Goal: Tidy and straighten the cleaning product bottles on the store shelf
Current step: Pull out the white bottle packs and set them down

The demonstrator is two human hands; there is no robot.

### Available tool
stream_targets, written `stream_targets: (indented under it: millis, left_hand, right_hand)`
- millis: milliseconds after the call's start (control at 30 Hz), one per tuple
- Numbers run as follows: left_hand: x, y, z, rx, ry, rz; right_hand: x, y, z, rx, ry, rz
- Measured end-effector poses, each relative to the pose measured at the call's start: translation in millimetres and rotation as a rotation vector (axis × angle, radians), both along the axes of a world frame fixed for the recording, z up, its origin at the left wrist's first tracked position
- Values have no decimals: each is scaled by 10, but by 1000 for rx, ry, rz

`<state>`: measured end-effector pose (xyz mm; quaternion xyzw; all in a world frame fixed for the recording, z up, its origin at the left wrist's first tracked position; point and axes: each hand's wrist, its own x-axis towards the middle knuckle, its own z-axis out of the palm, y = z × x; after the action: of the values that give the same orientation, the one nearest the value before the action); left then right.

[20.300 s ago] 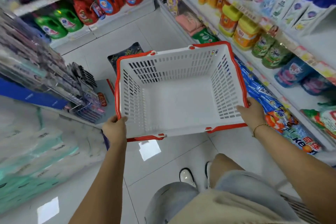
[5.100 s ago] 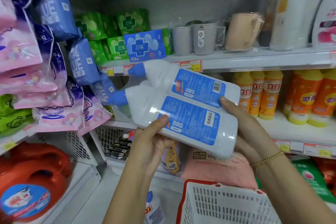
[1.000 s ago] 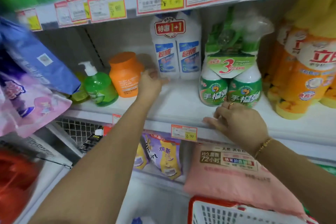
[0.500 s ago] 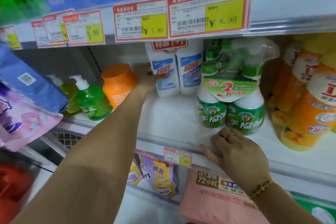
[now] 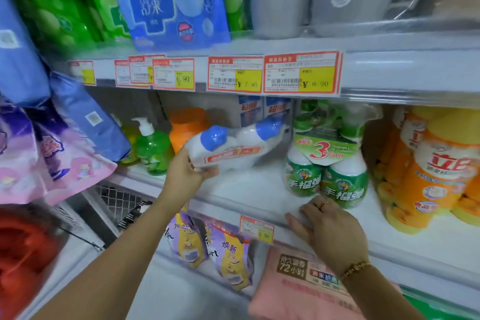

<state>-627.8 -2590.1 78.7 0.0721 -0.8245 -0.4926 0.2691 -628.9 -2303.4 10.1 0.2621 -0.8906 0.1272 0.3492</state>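
Note:
A twin pack of white bottles with blue caps (image 5: 233, 149) is tipped over, caps pointing toward me, above the white shelf (image 5: 249, 189). My left hand (image 5: 188, 170) grips it from below at its near left end. Behind it another white twin pack (image 5: 265, 109) stands upright at the back of the shelf. A green-and-white spray bottle pack (image 5: 328, 163) stands to the right. My right hand (image 5: 324, 226) rests flat on the shelf's front edge, just in front of the spray bottles, holding nothing.
A green pump bottle (image 5: 152, 148) and an orange jar (image 5: 187, 125) stand left of the tipped pack. Orange bottles (image 5: 431, 171) fill the right end. Price tags (image 5: 301, 73) line the upper shelf edge. Bags (image 5: 52, 153) hang at the left; pink packs (image 5: 306, 286) lie below.
My left hand, which was reaching to the white twin pack at the back of the shelf, now holds a twin pack tipped forward and pulled toward me. My right hand stays on the shelf edge.

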Motion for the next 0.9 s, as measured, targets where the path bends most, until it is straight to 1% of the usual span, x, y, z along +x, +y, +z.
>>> stream_targets:
  millis: [67,167,200,267,300,367,400,467,500,567,600,667,733,800,833,900]
  left_hand:
    - [210,-19,-17,21,25,20]
    - [513,53,54,107,47,17]
    - [618,105,114,93,79,24]
    - [835,219,265,81,146,30]
    - [947,256,328,96,165,18]
    - [1198,291,438,111,165,-19]
    - [1338,309,501,110,163,-32]
    - [1611,367,617,142,167,-80]
    - [1748,436,672,169,157,-121]
    - [2025,594,773,216,128,-216]
    - [2152,664,810,247,112,-262]
    - [2383,790,878,314,73,-329]
    - [2593,914,934,377,50,-380]
    - [2769,1024,932,450,33,-403]
    - [2835,1080,929,503,26,-405]
    - [2906,1167,947,597,19,-400]
  right_hand:
    - [8,17,45,-29,-63,5]
    - [89,39,108,-65,-170,-10]
    - [112,46,170,-106,-218,-17]
    - [169,56,304,-212,-375,-2]
    - [216,44,340,-232,-399,26]
    - [405,-11,408,-243,-345,124]
    - [545,-56,466,-285,-332,201]
    - [849,-136,621,-479,-376,315]
    - [1002,-152,712,-616,-430,360]
    - [1303,-142,887,-907,-600,475]
    - [1451,-111,969,-1009,-656,527]
    - [1716,1,1103,-1110,-707,555]
    - [1959,150,1270,-1153,-727,560]
    - [2118,289,1387,-1086,-745,522]
    - [2168,354,1423,-1051,-781,498]
    - [2229,414,1506,-1013,-938,475]
